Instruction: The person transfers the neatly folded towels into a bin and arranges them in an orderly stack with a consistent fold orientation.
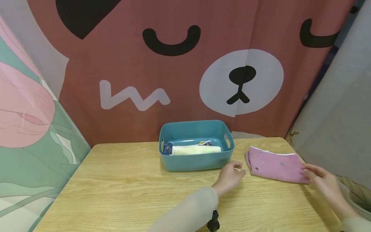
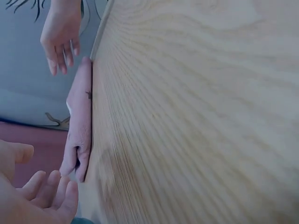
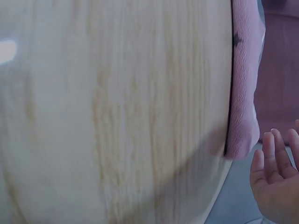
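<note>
A folded pink cloth [image 1: 275, 166] with small dark stars and a white edge lies flat toward the table's right side. My left hand [image 1: 230, 177] is just left of it, fingers relaxed and holding nothing; the left wrist view shows that hand [image 2: 42, 196] palm up beside the cloth's folded end [image 2: 80, 135]. At the opposite end, my right hand [image 1: 324, 182] has its fingertips right at the cloth's edge. In the right wrist view its fingers [image 3: 271, 161] are extended next to the cloth [image 3: 244, 93], with nothing gripped.
Behind my left hand stands a teal plastic basket [image 1: 197, 162] with handle holes. Inside lie a pale yellow rolled cloth [image 1: 197, 150] and a navy patterned piece [image 1: 167, 149]. A bear-print curtain [image 1: 174, 71] hangs behind the wooden table [image 1: 121, 187]; grey fabric [image 1: 336, 122] hangs at right.
</note>
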`<state>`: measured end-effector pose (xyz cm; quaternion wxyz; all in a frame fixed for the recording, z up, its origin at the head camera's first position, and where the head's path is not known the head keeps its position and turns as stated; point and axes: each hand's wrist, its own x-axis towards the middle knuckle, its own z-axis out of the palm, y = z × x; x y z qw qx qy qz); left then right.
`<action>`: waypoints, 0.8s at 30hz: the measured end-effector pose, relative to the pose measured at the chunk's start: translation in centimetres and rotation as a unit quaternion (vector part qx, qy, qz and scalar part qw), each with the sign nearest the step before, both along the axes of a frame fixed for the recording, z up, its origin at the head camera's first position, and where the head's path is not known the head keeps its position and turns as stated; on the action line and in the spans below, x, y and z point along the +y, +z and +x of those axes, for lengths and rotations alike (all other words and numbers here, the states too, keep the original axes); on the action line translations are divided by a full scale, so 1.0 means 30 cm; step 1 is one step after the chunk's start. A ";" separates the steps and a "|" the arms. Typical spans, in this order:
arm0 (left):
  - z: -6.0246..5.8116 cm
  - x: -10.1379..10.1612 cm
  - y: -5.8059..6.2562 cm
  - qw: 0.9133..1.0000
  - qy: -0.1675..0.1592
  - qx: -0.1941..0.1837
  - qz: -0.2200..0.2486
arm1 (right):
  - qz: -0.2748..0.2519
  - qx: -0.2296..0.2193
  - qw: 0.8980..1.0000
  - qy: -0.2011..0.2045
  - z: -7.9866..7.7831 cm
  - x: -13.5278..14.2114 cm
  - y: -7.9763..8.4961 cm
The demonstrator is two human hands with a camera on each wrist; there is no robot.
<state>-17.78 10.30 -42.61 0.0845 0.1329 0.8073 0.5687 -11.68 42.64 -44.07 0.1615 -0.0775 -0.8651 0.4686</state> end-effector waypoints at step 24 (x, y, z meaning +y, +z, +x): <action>-0.066 0.179 -0.060 0.983 0.077 -0.147 0.075 | 0.041 -0.198 0.978 -0.058 -0.100 0.025 -0.039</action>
